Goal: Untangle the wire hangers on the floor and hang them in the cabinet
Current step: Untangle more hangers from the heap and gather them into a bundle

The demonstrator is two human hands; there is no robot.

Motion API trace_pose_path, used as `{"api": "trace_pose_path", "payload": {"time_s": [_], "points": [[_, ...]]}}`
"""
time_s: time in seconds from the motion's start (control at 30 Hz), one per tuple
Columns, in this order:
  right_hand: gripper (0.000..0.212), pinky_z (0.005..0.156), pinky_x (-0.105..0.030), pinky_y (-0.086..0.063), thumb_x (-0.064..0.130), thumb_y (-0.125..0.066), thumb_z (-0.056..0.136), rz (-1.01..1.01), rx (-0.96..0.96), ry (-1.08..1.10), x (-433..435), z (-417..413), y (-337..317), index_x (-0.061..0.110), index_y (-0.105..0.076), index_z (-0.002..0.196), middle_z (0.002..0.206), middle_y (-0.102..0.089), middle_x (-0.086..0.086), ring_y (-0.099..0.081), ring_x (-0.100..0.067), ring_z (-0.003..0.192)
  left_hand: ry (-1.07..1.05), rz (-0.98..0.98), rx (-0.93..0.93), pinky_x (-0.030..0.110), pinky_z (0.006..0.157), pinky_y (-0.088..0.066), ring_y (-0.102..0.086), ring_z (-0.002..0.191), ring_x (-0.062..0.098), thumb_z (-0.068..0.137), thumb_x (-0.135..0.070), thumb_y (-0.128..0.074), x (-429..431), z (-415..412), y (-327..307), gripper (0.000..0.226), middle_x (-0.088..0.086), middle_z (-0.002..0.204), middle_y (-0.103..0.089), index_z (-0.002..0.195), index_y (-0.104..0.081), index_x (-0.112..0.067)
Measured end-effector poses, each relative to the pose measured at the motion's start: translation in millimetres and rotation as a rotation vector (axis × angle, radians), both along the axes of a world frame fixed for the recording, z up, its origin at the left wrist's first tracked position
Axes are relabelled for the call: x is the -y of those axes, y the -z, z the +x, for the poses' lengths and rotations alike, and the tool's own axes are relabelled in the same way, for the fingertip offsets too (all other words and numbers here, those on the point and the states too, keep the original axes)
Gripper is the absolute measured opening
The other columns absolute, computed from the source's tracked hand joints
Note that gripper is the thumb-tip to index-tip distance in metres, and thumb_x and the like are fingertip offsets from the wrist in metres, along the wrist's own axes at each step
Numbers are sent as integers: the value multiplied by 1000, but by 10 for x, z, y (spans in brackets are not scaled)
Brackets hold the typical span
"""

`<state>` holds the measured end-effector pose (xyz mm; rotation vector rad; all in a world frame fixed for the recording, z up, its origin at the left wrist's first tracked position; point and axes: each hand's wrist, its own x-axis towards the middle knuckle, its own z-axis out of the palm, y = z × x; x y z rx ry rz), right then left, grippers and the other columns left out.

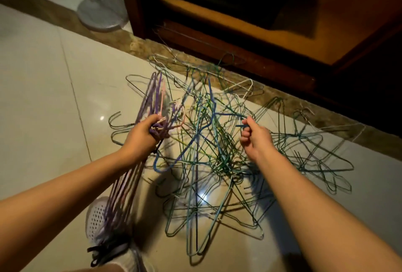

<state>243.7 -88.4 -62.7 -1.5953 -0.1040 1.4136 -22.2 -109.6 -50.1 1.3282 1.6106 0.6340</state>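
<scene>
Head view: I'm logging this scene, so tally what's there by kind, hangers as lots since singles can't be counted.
Hands: 2, left hand and right hand
Hanger lots: 3, purple-pink bunch in left hand, blue hanger in right hand, tangled pile on floor
Shoe: 1
Fan base: 1
Cabinet: 1
Total: 8

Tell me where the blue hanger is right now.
Head view, centre: the blue hanger is lifted above the tangled pile, its hook pinched by the right hand.

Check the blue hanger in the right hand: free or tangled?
Tangled. The blue hanger, gripped by the right hand, threads through the green pile.
</scene>
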Motion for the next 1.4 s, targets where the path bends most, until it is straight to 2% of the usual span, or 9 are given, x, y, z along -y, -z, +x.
{"api": "trace_pose_path", "payload": {"time_s": [0.2,0.4,0.57,0.67,0.73,0.9,1.03,1.23,1.4], "points": [[27,34,-13,-32,28,-49,96,162,-214,6,-146,-201,-892,13,-52,74,44,-41,6,-39,-2,35,-89,62,90,10,42,-36,-51,48,-2,81,8,-63,-103,-57,-742,26,-1,64,-52,78,-50,-15],[32,51,-21,-42,13,-40,100,401,285,-205,-115,-288,-1677,12,-46,68,58,-47,-2,-47,-10,49,2,160,-22,16,43,-38,-46,57,13,78,9,-63,-144,-104,-1645,30,2,65,-50,76,-49,-18],[24,48,-14,-43,7,-40,98,501,342,-108,-33,-63,-2234,17,-49,77,68,-47,-2,-52,-4,53,120,264,-130,21,41,-36,-47,58,18,81,3,-58,-107,156,-2256,30,7,70,-54,75,-51,-25],[20,56,-20,-45,-2,-45,92,496,438,-83,75,153,-2547,14,-51,102,88,-53,-6,-53,-10,65,104,332,-109,28,54,-40,-48,62,18,81,2,-61,6,325,-2470,23,7,73,-58,84,-56,-21],[42,59,-23,-47,-4,-48,88,543,537,-93,180,330,-2695,24,-46,120,91,-55,-5,-56,-13,71,109,342,-105,29,57,-42,-51,66,17,81,1,-61,82,413,-2531,19,9,81,-61,90,-58,-15],[13,75,-33,-50,21,-61,88,642,914,-436,557,667,-2868,31,-63,80,84,-62,6,-60,-19,85,88,342,-138,30,58,-45,-51,62,16,78,0,-67,207,578,-2567,33,0,71,-57,77,-52,-29],[13,82,-25,-37,19,-65,86,591,1283,-720,866,942,-2854,22,-66,98,100,-57,8,-53,-12,96,164,243,-131,33,59,-49,-52,62,18,74,2,-70,236,675,-2480,31,0,70,-57,80,-53,-23],[11,68,-12,-35,17,-66,85,592,1425,-502,1135,1181,-2542,11,-71,92,91,-55,4,-53,-13,84,159,95,13,23,45,-45,-49,55,16,78,0,-68,217,744,-2368,17,7,70,-56,88,-58,-9],[19,55,-21,-30,28,-64,87,395,1514,-389,1121,1193,-2430,11,-71,90,90,-62,-2,-49,-12,76,-16,105,139,17,39,-44,-48,55,16,82,7,-60,205,691,-2296,19,9,72,-52,85,-52,-11]]}}
